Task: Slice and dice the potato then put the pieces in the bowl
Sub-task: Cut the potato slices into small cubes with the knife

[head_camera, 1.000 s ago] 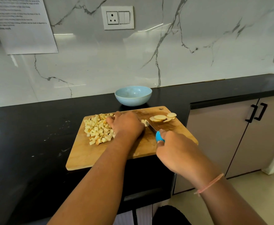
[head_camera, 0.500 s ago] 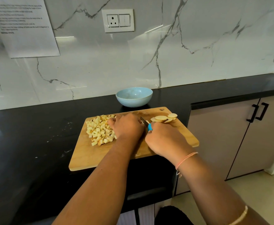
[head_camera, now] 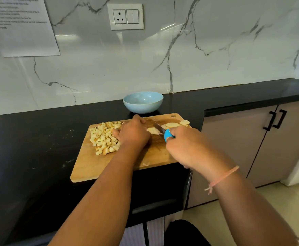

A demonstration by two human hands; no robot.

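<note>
Knife point(head_camera: 164, 132) drew back from potato slice point(head_camera: 152, 130) under left hand point(head_camera: 133, 135).

This is looking like a home kitchen. A black stone countertop point(head_camera: 30, 139) is running along a white marble-look backsplash point(head_camera: 109, 68), where a socket and switch plate point(head_camera: 127, 16) is sitting beside a printed sheet point(head_camera: 21, 32). Beige base cabinets point(head_camera: 233, 139) with black handles point(head_camera: 278, 121) are standing on a pale floor point(head_camera: 290, 201). A wooden cutting board point(head_camera: 127, 167) is lying on the counter, carrying diced potato point(head_camera: 104, 137) and round potato slices point(head_camera: 171, 124), with a light blue bowl point(head_camera: 142, 103) standing just behind it. The right hand point(head_camera: 186, 146) is gripping a blue-handled knife point(head_camera: 167, 134) while the left hand point(head_camera: 132, 135) is holding a potato piece point(head_camera: 152, 130) down.
</note>
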